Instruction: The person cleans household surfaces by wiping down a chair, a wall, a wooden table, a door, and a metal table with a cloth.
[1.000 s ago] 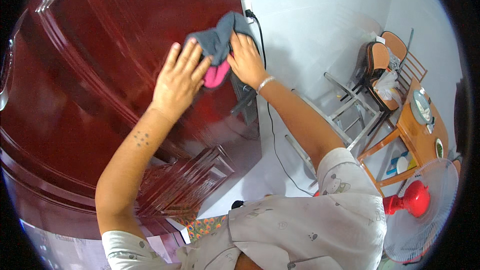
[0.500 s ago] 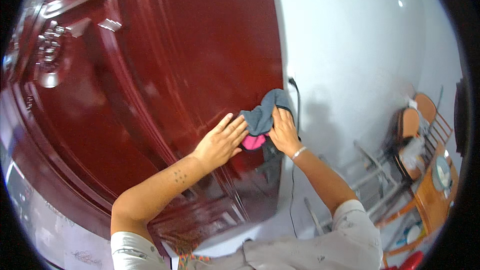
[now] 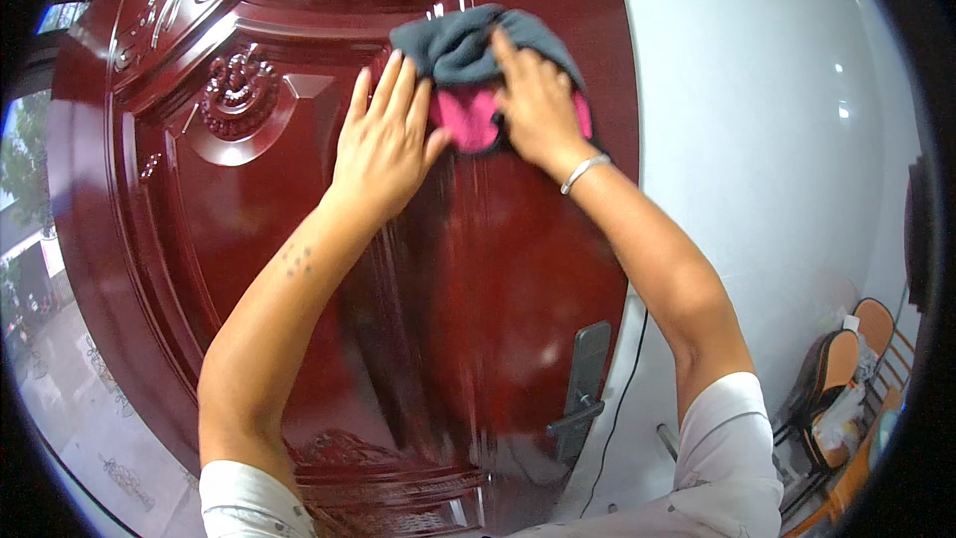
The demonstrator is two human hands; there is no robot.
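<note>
A grey and pink cloth lies bunched against a glossy dark red door with carved panels. My right hand presses it to the door, its fingers in the grey folds and the pink side showing beneath. Just left of the cloth, my left hand rests with fingers stretched out and apart, the fingertips near the cloth's left edge. Well below both hands is the door's dark lock plate with its lever handle.
A white wall runs to the right of the door, with a black cable hanging along it. Brown-seated chairs and a plastic bag stand at the lower right. Outdoor paving shows beyond the door's left edge.
Both hands have moved up the door, with the cloth under my right hand. The view has shifted too, so the lock handle and carved top ornament now show.
</note>
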